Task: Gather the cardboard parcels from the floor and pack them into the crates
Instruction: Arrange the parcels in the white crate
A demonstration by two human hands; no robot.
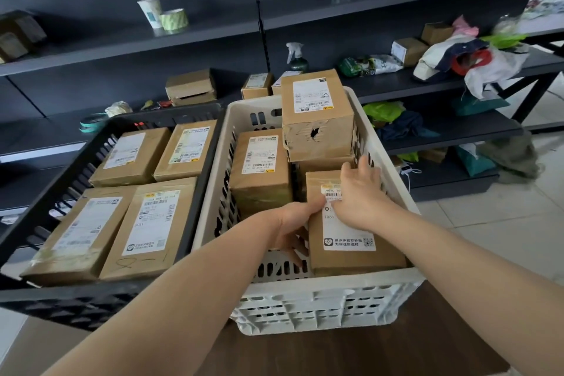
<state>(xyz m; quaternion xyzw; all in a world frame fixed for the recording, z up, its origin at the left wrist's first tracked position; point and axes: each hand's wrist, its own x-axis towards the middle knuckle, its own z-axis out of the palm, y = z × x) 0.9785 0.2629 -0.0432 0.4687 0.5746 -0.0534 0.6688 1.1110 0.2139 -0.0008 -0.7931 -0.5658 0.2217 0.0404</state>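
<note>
The parcel (pixel 351 253) sits in the white crate (pixel 305 308), in the corner closest to the person, and both hands are on it. The left hand (pixel 294 223) holds its side, with the thumb on top and the fingers curled down the side. The right hand (pixel 357 192) lies flat on its top, over the white label, with the fingers straight and a little spread (the tips reach the far edge).

Just past the right hand stands a tall parcel (pixel 317 113) with a hole in its front, stacked on another box. Past the left hand is a second parcel (pixel 259 168), also in the white crate. To the left of the left hand, right beside the white crate, is a black crate (pixel 76 305) with four parcels lying flat in it.

The white crate rests on a brown surface (pixel 366 354). Far behind both hands are dark shelves (pixel 396 0) with cups, a bottle, bags and small boxes.
</note>
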